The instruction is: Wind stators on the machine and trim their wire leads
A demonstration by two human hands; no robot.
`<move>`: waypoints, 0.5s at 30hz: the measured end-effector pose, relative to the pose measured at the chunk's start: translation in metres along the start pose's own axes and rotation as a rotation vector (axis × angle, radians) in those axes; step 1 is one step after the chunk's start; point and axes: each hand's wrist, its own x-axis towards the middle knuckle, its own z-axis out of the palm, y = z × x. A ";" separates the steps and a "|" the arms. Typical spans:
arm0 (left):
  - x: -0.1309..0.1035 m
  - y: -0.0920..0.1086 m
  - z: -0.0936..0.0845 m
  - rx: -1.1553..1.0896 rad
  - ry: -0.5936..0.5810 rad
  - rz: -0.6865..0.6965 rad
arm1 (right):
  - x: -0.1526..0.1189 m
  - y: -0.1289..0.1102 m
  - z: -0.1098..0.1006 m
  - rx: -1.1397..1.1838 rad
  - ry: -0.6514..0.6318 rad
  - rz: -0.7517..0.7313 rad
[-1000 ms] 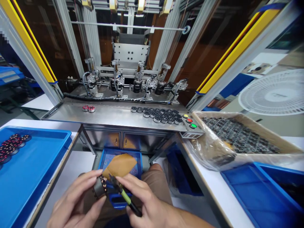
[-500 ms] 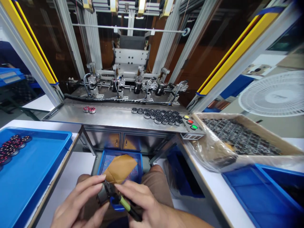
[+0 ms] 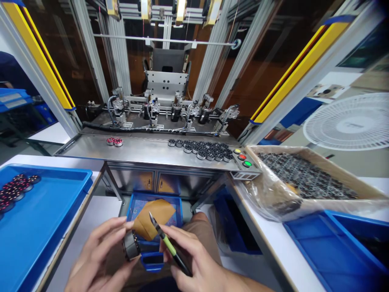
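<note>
My left hand [image 3: 99, 253] is closed on a motor stator [image 3: 130, 246], a short cylinder with a grey metal body and black ends, pinched between fingers and thumb and tilted on its side. My right hand [image 3: 196, 257] grips a pair of cutting pliers [image 3: 169, 244] with black and green handles. Their dark jaws point up and away from me, apart from the stator. Both hands are above my lap. Beyond them lies a brown paper sheet [image 3: 148, 231] in a blue bin [image 3: 179, 202].
A metal ledge [image 3: 146, 151] ahead bears red-wound stators [image 3: 114, 141] and several dark stators [image 3: 209, 149], beside push buttons [image 3: 242, 157]. Left is a blue tray [image 3: 45, 202] with wound stators. Right stand a lined carton [image 3: 304, 152] of parts, a blue crate [image 3: 306, 239] and a fan [image 3: 352, 121].
The cutting pliers have moved off the stator, and their jaws now point upward to its right. The stator has turned slightly in my left hand.
</note>
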 end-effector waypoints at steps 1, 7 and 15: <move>0.002 0.001 -0.001 0.047 -0.035 0.075 | -0.002 -0.002 -0.001 -0.003 0.005 -0.009; 0.012 0.003 -0.004 0.259 -0.088 0.273 | -0.014 -0.013 -0.008 0.168 -0.103 0.068; 0.002 -0.003 -0.003 0.117 -0.084 0.209 | -0.015 -0.015 -0.007 0.445 -0.295 0.184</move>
